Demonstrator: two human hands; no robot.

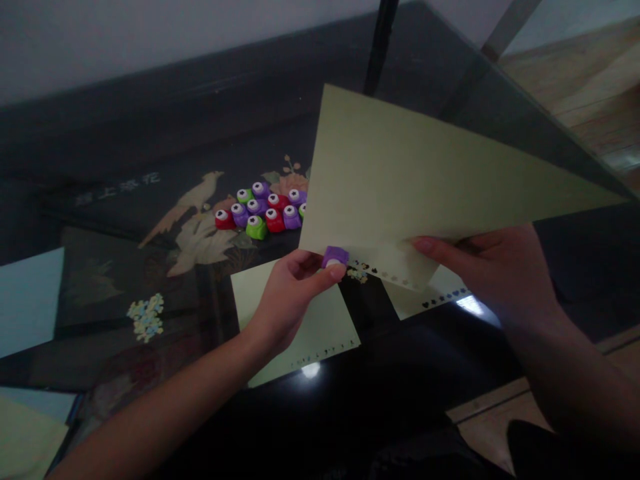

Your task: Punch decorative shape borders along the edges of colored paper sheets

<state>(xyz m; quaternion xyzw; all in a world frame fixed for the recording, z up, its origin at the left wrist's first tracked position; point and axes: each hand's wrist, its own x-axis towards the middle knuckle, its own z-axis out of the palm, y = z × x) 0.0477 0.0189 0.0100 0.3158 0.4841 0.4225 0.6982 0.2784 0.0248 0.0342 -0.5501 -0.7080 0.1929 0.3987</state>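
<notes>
The cluster of red, green and purple plastic punches with white buttons (275, 221) sits on a dark, glossy counter (125, 147), and everything else lies around it. To the right of the cluster and nearer the person, the left hand (300, 290) is curled closed around a small purple plastic punch with a white top (335, 256), thumb pressed on that top. The punch meets the edge of a large pale yellow-green paper sheet (425, 167), where a row of little cut-outs runs. The right hand (495, 280), farther right of the cluster, pinches this sheet, thumb on top; its other fingers are mostly hidden. The raised sheet hides the cluster's right end from view.

On the near side of the cluster lies a pale green paper sheet (325, 327) with small holes along its near edge; another pale sheet with a row of shaped holes (406, 303) is to the right. Left of the cluster and nearer are a heap of pale paper bits (146, 317) and, beyond that, a light-blue paper sheet (30, 300).
</notes>
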